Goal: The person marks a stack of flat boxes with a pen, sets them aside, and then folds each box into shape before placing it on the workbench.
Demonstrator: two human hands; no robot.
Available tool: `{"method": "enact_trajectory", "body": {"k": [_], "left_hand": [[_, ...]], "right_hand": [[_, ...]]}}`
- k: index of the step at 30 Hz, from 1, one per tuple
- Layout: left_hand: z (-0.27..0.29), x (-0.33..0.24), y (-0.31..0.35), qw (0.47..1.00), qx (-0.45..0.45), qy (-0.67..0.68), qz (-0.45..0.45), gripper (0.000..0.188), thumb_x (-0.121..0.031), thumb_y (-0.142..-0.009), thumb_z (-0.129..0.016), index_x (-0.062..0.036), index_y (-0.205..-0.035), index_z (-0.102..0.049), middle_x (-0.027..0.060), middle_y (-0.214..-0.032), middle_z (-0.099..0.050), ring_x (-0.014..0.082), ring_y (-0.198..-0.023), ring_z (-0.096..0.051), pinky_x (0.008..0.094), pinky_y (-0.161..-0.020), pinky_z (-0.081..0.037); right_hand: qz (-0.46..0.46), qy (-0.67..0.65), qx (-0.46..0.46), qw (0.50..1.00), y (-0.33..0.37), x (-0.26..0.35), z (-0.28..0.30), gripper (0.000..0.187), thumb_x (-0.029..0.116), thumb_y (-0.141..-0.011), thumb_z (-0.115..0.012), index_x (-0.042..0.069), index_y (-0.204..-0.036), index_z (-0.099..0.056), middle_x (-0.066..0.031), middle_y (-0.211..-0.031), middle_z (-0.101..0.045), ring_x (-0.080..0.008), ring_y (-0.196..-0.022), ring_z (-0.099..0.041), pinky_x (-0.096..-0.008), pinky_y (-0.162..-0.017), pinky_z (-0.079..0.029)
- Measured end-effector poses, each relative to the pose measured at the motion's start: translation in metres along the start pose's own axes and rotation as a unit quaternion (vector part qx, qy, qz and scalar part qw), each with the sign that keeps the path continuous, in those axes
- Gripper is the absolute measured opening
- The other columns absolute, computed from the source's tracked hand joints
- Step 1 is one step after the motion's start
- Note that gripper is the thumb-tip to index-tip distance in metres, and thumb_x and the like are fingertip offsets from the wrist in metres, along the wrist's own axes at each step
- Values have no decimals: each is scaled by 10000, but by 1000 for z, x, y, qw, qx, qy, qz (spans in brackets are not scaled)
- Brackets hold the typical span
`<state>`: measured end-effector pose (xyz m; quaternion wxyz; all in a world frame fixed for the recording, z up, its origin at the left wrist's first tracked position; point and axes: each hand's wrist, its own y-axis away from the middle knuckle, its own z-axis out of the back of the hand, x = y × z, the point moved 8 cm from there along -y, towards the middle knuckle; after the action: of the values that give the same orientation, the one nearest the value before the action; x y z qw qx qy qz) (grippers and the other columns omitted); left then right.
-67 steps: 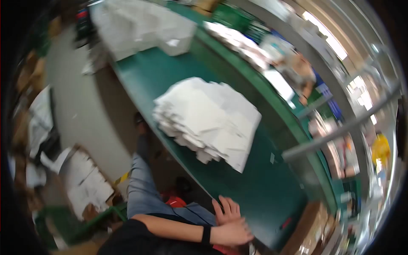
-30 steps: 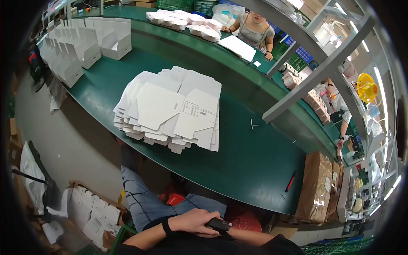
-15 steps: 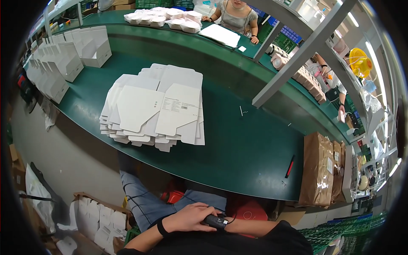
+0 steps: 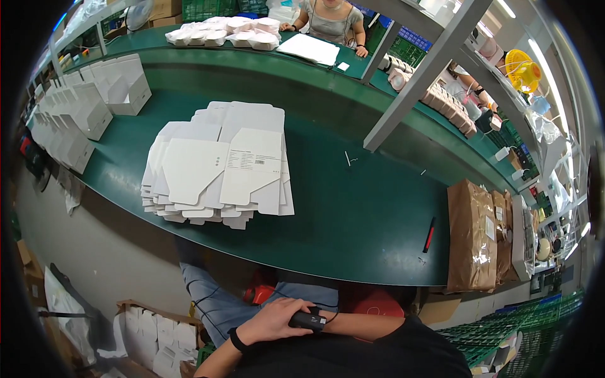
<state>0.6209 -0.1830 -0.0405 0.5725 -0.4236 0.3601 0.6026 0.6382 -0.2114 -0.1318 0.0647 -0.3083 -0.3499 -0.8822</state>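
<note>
My left hand (image 4: 272,321), with a black band at its wrist, lies across my lap. Its fingers close around a small black device (image 4: 309,320) strapped to my right wrist. My right forearm (image 4: 362,324) comes in from the right; the right hand itself is hidden beneath the left, so its fingers do not show. Neither hand touches the green table (image 4: 340,233). Beyond my lap, a pile of flat white carton blanks (image 4: 252,173) lies on the table. The top ones carry printing.
Folded-up white boxes (image 4: 129,91) stand at the table's far left. A red and black pen-like tool (image 4: 429,236) lies near brown-wrapped packages (image 4: 471,239) on the right. A grey post (image 4: 428,75) rises at the back. Across the divider sits another person (image 4: 331,25).
The whole view has shifted slightly, so the table and pile appear a little further left. My hands keep their clasp on my lap. A far worker's hand at the right has moved.
</note>
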Motion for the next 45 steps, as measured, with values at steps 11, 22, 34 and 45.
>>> {"method": "enact_trajectory", "body": {"k": [11, 22, 34, 45], "left_hand": [[35, 35, 23, 960, -174, 204, 80, 312, -214, -918, -791, -36, -1115, -629, 86, -1212, -726, 218, -1063, -705, 343, -928, -530], [103, 105, 125, 733, -627, 222, 145, 49, -60, -1046, -588, -26, -1020, -613, 45, -891, -678, 118, -838, -646, 269, -796, -524], [62, 148, 116, 489, -560, 665, 71, 97, -170, -1052, -587, -82, -1032, -623, -2, -841, -594, 136, -780, -571, 304, -814, -501], [85, 127, 112, 740, -610, 227, 169, 100, -137, -1063, -577, -54, -1051, -631, 18, -821, -631, 107, -718, -578, 269, -686, -488]], "right_hand": [[3, -8, 80, 997, -12, -5, 9, 622, 250, -946, -651, 111, -1528, -482, -244, -1462, -531, -332, -1257, -624, -406, -1002, -542], [169, -518, -32, 838, -35, 79, -41, 572, 294, -980, -757, 3, -1401, -501, -176, -1201, -663, -209, -1131, -658, -334, -923, -535], [118, -457, -109, 875, -38, 56, -14, 381, 258, -944, -807, 38, -1142, -567, -31, -994, -660, -90, -930, -639, -263, -737, -543], [74, -582, -103, 803, -37, 41, -11, 359, 216, -936, -813, 36, -1111, -557, -51, -985, -665, -101, -744, -657, -259, -598, -568]]}}
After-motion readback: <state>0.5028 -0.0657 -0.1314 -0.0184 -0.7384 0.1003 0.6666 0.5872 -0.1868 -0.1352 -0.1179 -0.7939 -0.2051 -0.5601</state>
